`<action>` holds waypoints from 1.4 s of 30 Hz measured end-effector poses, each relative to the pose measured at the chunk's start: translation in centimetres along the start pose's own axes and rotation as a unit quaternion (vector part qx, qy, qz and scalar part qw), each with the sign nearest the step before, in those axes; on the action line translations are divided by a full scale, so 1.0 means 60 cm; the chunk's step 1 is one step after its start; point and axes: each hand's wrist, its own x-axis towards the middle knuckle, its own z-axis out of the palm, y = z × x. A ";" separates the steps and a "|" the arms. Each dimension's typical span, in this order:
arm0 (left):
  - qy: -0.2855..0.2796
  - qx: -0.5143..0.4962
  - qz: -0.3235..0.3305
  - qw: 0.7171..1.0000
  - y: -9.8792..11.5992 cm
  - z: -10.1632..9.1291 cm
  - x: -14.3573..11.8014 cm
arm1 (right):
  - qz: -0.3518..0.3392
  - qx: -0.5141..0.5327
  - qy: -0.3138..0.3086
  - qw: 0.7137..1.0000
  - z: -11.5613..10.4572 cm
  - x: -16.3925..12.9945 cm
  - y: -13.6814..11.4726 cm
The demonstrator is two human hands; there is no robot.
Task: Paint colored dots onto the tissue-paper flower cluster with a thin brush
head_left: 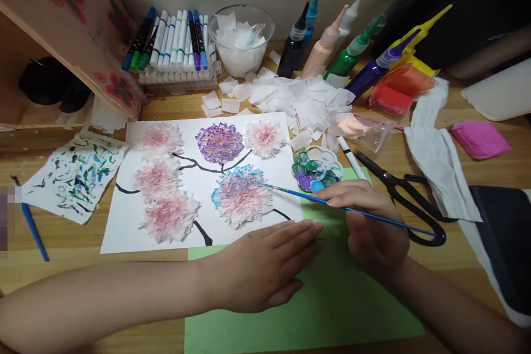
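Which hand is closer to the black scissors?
The right hand. Holding the blue paintbrush, it is close by the black scissors, next to their handles. The left hand is farther off, to the left, at the bottom edge of the white paper.

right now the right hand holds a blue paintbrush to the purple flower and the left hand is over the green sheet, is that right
Not the purple flower: the head view shows the blue paintbrush at the pink flower partly edged in blue. The right hand does hold it, and the left hand is over the green sheet.
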 end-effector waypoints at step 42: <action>-0.004 -0.015 -0.001 1.000 0.000 -0.001 0.000 | 0.016 -0.001 0.028 0.999 -0.002 0.002 0.000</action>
